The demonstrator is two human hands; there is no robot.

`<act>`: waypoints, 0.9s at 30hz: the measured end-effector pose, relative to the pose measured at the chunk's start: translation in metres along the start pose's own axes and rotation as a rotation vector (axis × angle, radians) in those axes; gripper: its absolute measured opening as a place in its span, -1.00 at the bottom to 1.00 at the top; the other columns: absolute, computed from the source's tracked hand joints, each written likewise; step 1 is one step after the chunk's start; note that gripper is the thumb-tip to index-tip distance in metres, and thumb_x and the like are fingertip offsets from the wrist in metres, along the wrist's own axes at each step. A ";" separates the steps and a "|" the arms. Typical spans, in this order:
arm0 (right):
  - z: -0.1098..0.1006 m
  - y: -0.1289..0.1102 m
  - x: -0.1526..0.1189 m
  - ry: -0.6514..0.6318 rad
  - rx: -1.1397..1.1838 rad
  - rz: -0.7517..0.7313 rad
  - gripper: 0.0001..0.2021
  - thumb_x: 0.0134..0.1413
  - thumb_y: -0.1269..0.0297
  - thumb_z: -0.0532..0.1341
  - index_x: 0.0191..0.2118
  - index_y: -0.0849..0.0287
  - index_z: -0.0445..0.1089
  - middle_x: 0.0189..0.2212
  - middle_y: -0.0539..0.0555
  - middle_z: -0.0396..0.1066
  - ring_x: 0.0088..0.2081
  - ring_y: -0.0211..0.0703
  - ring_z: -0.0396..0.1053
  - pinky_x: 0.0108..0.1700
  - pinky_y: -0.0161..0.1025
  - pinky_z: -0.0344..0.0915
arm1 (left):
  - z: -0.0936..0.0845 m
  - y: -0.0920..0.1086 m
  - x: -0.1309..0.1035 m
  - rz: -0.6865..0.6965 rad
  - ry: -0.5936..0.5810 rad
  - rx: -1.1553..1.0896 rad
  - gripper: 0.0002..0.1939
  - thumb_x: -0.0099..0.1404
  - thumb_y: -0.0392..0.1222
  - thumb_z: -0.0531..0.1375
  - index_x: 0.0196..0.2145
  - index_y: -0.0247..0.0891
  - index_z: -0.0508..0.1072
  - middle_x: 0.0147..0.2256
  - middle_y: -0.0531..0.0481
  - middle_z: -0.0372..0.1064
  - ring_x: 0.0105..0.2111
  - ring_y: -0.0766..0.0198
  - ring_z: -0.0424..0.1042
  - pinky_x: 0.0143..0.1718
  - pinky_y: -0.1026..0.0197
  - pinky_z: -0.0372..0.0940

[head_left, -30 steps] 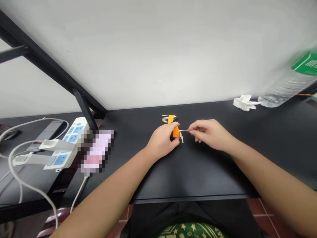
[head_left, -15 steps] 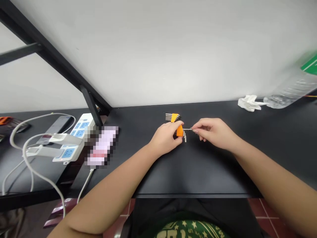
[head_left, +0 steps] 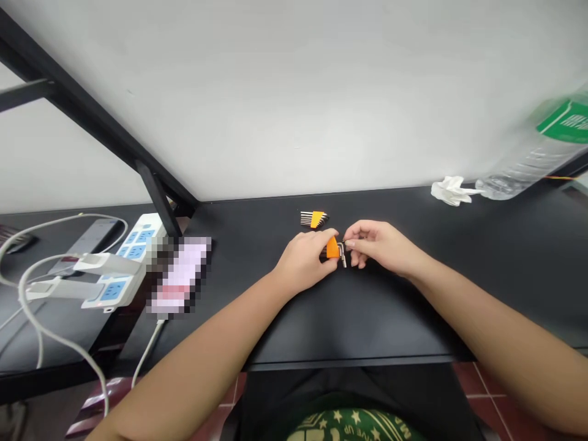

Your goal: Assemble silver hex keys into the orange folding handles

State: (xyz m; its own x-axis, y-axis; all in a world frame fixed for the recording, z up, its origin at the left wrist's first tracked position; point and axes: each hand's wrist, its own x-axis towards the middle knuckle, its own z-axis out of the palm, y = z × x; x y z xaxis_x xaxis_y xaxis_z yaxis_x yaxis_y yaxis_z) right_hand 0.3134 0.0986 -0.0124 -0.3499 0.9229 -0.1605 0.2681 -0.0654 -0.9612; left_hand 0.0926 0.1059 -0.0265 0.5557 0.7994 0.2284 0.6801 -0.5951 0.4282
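Note:
My left hand (head_left: 305, 260) is closed around an orange hex key holder (head_left: 333, 247), gripping it between thumb and fingers. Bent ends of silver hex keys (head_left: 343, 255) stick out of its right side. Close against that side, my right hand (head_left: 374, 245) pinches a thin hex key, mostly covered by the fingertips. Behind my left hand a second orange holder with a fan of hex keys (head_left: 316, 219) lies on the black table (head_left: 349, 324), touched by neither hand.
At left a white power strip (head_left: 113, 291) with plugs and looping cables sits near a black metal frame (head_left: 158, 196). A blurred-out phone (head_left: 181, 275) lies beside it. Crumpled white tissue (head_left: 452, 191) and a clear bottle (head_left: 519, 171) are at the back right.
My right hand has moved left toward the holder, and the length of key showing between the hands has shrunk. The view has shifted slightly; my left hand keeps its grip.

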 end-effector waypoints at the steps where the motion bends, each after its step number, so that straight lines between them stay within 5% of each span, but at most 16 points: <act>1: -0.006 0.003 0.001 0.044 -0.203 -0.066 -0.85 0.23 0.19 0.26 -0.22 0.17 0.44 -0.41 0.06 0.49 -0.40 -0.17 0.46 -0.28 -0.19 0.44 | 0.000 -0.001 0.000 -0.020 0.008 -0.006 -0.57 0.25 -0.19 0.28 0.08 -0.14 0.41 -0.19 0.02 0.54 -0.19 0.16 0.53 -0.02 0.08 0.35; 4: -0.020 0.013 0.003 0.137 -0.803 -0.246 -0.84 0.25 0.34 0.18 -0.21 0.13 0.54 -0.20 0.12 0.48 -0.24 -0.11 0.46 -0.13 -0.14 0.40 | 0.001 -0.005 0.000 -0.061 0.047 -0.015 -0.51 0.21 -0.20 0.30 0.11 -0.14 0.42 -0.17 -0.01 0.55 -0.14 0.11 0.54 0.05 0.03 0.37; 7: -0.024 0.019 0.005 0.090 -1.013 -0.259 -0.73 0.31 0.41 0.11 -0.10 0.12 0.57 -0.12 0.14 0.46 -0.17 -0.09 0.46 -0.10 -0.15 0.39 | 0.002 -0.009 0.001 -0.083 0.070 -0.039 -0.46 0.20 -0.22 0.30 0.15 -0.16 0.41 -0.14 -0.03 0.55 -0.11 0.09 0.53 0.05 0.02 0.40; 15: -0.018 0.016 0.006 0.074 -1.113 -0.245 -0.75 0.34 0.43 0.09 -0.10 0.17 0.53 -0.15 0.16 0.47 -0.13 -0.05 0.46 -0.09 -0.17 0.35 | 0.005 -0.011 0.000 -0.102 0.015 -0.083 -0.43 0.23 -0.20 0.27 0.21 -0.17 0.38 -0.07 -0.03 0.54 -0.10 0.12 0.54 0.00 0.08 0.43; 22: -0.014 0.009 0.000 0.069 -1.264 -0.166 -0.87 0.18 0.47 0.15 -0.36 0.17 0.40 -0.27 0.16 0.46 -0.32 -0.11 0.39 -0.35 -0.22 0.18 | 0.005 -0.010 0.001 -0.089 0.015 -0.068 -0.44 0.23 -0.21 0.27 0.20 -0.17 0.38 -0.08 -0.04 0.54 -0.10 0.12 0.53 0.02 0.08 0.42; 27: -0.008 0.001 -0.003 0.033 -1.010 -0.158 -0.91 0.04 0.44 0.19 -0.43 0.14 0.30 -0.38 0.05 0.45 -0.44 -0.22 0.31 -0.40 -0.27 0.12 | 0.005 -0.009 0.002 -0.045 0.000 -0.064 -0.45 0.24 -0.24 0.26 0.20 -0.17 0.38 -0.06 -0.05 0.52 -0.07 0.11 0.51 0.09 0.05 0.39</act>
State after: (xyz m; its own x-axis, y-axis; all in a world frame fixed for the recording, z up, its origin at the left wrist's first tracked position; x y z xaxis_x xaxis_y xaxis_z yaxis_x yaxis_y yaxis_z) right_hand 0.3217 0.0988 -0.0115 -0.4255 0.9045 -0.0274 0.8580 0.3936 -0.3301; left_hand 0.0896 0.1125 -0.0343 0.5251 0.8252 0.2080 0.6726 -0.5522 0.4927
